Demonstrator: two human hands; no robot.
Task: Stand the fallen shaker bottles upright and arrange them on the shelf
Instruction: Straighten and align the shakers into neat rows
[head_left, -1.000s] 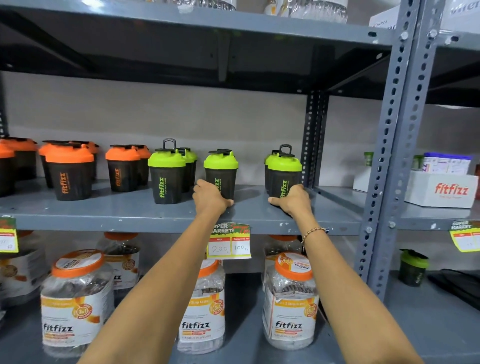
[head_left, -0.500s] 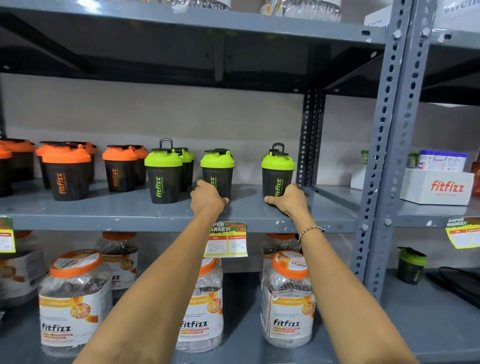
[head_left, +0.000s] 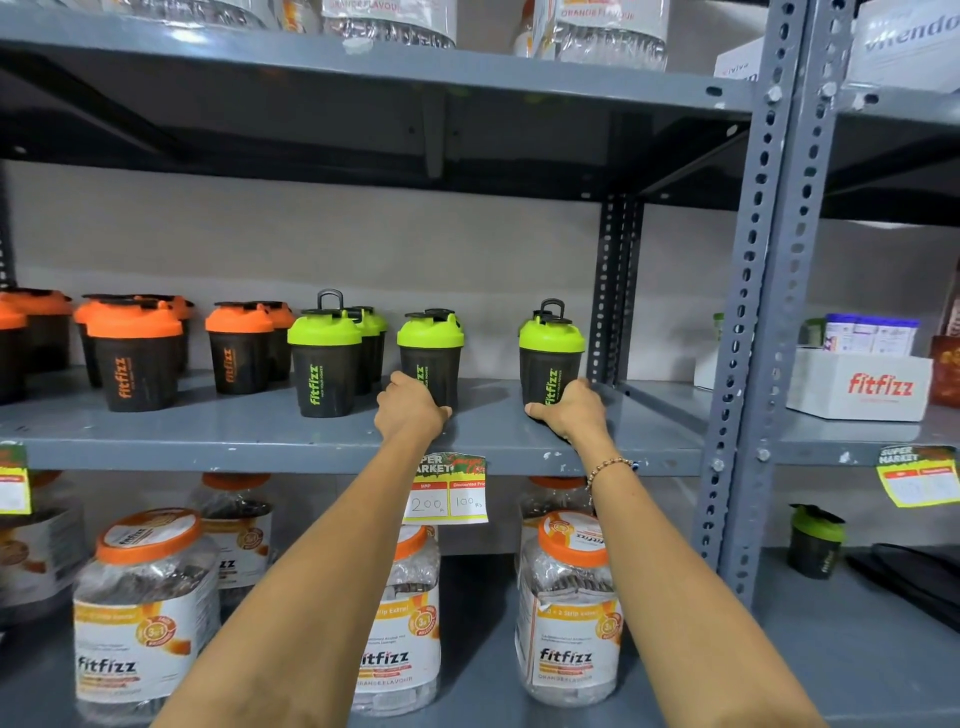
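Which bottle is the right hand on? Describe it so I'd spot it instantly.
Find the grey middle shelf with its row of shaker bottles. Go to its right end, beside the back upright. The right hand grips the base of the last green-lidded bottle, which stands apart from the others.

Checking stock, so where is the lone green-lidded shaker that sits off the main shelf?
In the head view, the lone shaker stands upright at lower right, on the bottom shelf just right of the grey upright post.

The grey metal shelf (head_left: 208, 441) carries upright orange-lidded shakers (head_left: 136, 358) at left and green-lidded shakers (head_left: 326, 364) at right.
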